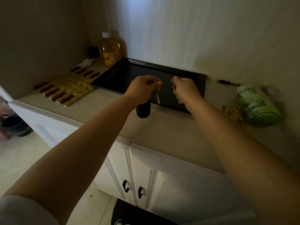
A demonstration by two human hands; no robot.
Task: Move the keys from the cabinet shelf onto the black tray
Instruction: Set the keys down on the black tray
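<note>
A black rectangular tray [113, 75] lies on the cabinet shelf against the back wall. My left hand [142, 86] hovers over the tray's front edge, closed on a bunch of keys [156, 95]; a metal key and a dark oval fob [143, 110] dangle below it. My right hand [185, 90] is also over the tray, just right of the left, fingers curled around a small key ring or key [174, 86] that is mostly hidden.
A wooden slat mat [68, 88] lies left of the tray, with a yellow juice bottle [111, 49] behind it. A green bag [258, 106] and a spotted yellow cloth [233, 114] sit to the right. White cabinet doors [146, 176] are below.
</note>
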